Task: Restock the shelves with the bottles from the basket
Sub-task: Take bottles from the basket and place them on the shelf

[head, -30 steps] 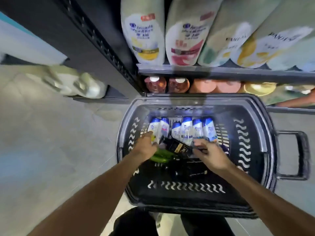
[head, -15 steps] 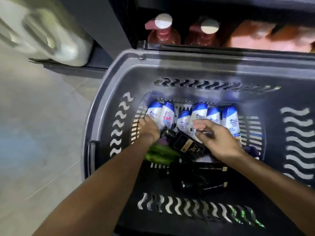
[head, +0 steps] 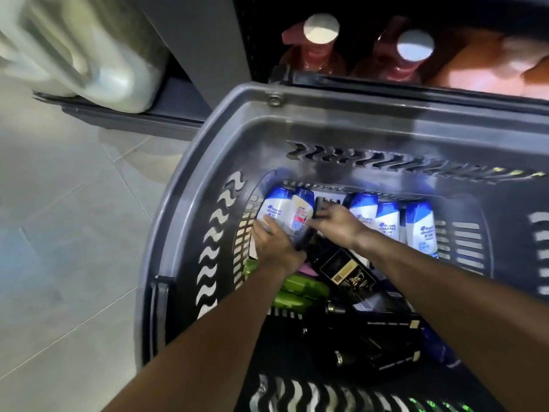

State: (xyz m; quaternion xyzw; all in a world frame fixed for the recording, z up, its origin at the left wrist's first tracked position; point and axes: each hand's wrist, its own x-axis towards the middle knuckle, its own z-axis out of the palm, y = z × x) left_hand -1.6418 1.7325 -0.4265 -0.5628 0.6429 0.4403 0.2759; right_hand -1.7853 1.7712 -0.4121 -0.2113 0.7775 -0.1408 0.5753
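Reaching into the grey basket (head: 225,138), your left hand (head: 274,243) curls on a white shampoo bottle (head: 273,211); your right hand (head: 335,226) pinches a black bottle's (head: 341,269) cap.

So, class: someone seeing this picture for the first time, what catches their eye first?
Probably the row of white shampoo bottles with blue caps against the far wall of the big grey plastic basket. Next, the left hand and right hand meeting over a black bottle with a gold label. Beyond, red white-capped bottles sit on the shelf.
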